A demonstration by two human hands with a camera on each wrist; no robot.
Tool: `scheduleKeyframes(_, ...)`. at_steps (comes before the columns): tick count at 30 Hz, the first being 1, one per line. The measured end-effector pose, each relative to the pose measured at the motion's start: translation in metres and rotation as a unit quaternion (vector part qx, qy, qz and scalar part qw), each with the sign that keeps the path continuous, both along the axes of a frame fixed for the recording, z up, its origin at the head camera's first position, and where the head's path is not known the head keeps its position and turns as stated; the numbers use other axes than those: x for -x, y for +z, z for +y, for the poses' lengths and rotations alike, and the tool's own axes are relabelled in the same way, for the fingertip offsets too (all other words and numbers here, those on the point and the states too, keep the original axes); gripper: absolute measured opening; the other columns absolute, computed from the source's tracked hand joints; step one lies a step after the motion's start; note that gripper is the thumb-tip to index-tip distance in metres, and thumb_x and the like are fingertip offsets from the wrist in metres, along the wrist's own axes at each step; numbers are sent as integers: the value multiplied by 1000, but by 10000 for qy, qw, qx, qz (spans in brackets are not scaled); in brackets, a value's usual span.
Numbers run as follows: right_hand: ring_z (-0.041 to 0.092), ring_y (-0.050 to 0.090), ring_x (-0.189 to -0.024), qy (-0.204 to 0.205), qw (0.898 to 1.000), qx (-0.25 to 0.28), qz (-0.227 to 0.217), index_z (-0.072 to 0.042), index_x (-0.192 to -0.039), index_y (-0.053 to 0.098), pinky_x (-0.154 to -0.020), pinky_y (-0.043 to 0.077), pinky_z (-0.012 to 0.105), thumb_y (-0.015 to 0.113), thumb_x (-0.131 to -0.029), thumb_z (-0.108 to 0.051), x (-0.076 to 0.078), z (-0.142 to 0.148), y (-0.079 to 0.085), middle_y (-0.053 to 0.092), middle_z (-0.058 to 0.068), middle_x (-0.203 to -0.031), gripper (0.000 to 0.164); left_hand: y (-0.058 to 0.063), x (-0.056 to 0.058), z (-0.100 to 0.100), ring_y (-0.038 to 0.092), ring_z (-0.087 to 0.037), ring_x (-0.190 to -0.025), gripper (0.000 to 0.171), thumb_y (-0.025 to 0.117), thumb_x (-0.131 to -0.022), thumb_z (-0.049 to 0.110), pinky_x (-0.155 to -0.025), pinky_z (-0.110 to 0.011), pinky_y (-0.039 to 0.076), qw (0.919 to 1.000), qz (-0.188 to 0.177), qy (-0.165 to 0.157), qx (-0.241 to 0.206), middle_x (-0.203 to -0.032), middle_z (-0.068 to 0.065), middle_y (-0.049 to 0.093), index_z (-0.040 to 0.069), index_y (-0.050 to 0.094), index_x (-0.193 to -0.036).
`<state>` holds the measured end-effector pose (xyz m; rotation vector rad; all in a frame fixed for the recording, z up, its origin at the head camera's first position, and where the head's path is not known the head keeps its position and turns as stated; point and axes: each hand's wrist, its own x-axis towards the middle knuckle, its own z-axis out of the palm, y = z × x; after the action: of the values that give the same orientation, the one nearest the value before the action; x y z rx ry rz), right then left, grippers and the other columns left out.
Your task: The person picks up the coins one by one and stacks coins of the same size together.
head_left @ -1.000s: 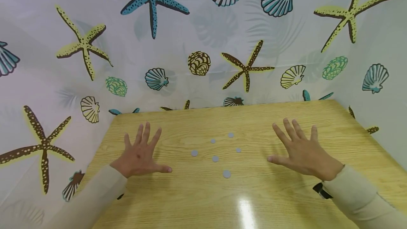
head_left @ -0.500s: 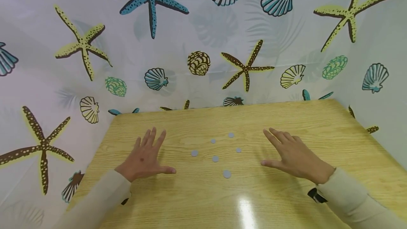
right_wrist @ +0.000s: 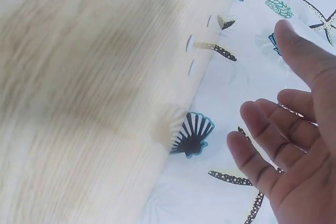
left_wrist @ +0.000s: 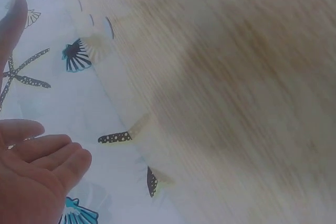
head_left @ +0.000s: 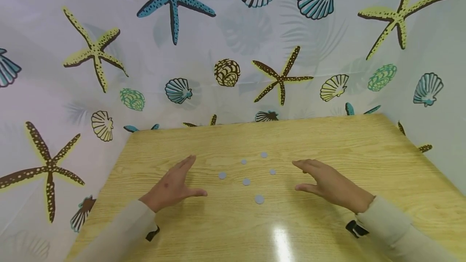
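Several small pale grey round discs lie flat and scattered on the wooden table, among them a front disc (head_left: 259, 199), a left disc (head_left: 222, 175) and a back disc (head_left: 263, 155). To their left my left hand (head_left: 172, 187) hovers over the table, thumb apart from the fingers, holding nothing. My right hand (head_left: 332, 184) hovers to the right of the discs, palm turned inward, also without anything in it. In the left wrist view the left hand (left_wrist: 39, 177) has its fingers loosely extended. The right wrist view shows the right hand (right_wrist: 299, 145) with relaxed, slightly bent fingers.
A light wood table (head_left: 218, 229) spans the space below, with a bright glare spot near its front. Behind and beside it hangs a white cloth (head_left: 218, 104) printed with starfish and shells. Dark straps show under both sleeves.
Both hands have moved inward toward the discs and turned from palms down with spread fingers to palms facing each other, fingers closer together. The discs have stayed in place.
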<state>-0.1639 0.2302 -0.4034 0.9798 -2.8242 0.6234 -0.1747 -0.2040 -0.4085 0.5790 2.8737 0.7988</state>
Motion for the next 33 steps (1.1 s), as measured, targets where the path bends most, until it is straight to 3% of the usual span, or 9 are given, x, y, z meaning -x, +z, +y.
scheduleKeyframes(5,22,66,-99,261,9992,183,242,2,-134,58,-80,57,38,77,-88,-21,1,-6,-4,64,16,-126,55,-5,2,7,32,-38,-144,104,87,-76,42,-112,-58,30,9982,-188,-19,-568,-158,-19,32,0,32,-154)
scheduleKeyframes(11,21,68,-95,537,9966,409,470,0,-130,61,-76,57,35,78,-87,-16,5,-12,-9,67,14,-121,49,-11,0,16,47,-39,-133,95,86,-77,40,-103,-52,44,9954,-332,-28,-896,-154,-16,41,4,39,-152)
scheduleKeyframes(15,23,68,-94,652,9961,502,332,0,-131,61,-75,57,36,78,-87,-13,8,-15,-13,68,15,-120,48,-15,-1,21,55,-38,-122,90,86,-78,38,-96,-52,49,9942,-253,-69,-1043,-150,-15,47,5,43,-150)
scheduleKeyframes(21,25,69,-96,742,9954,601,26,1,-130,61,-76,58,40,77,-87,-11,10,-18,-17,68,17,-120,47,-20,-1,26,61,-37,-114,77,85,-79,32,-91,-49,52,9889,-39,-429,-1425,-143,-15,55,3,53,-143)
scheduleKeyframes(27,30,70,-96,734,9931,796,-450,4,-126,63,-78,58,43,76,-88,-10,11,-24,-20,68,20,-119,43,-24,-1,33,63,-33,-111,68,85,-79,29,-91,-47,53,9845,-118,-543,-1663,-137,-13,60,3,59,-137)
scheduleKeyframes(33,30,70,-95,770,9911,885,-628,5,-123,64,-79,58,40,75,-89,-10,11,-31,-24,69,20,-118,39,-29,0,42,64,-31,-112,60,84,-80,24,-91,-45,53,9793,-179,-706,-1889,-131,-12,65,1,64,-131)
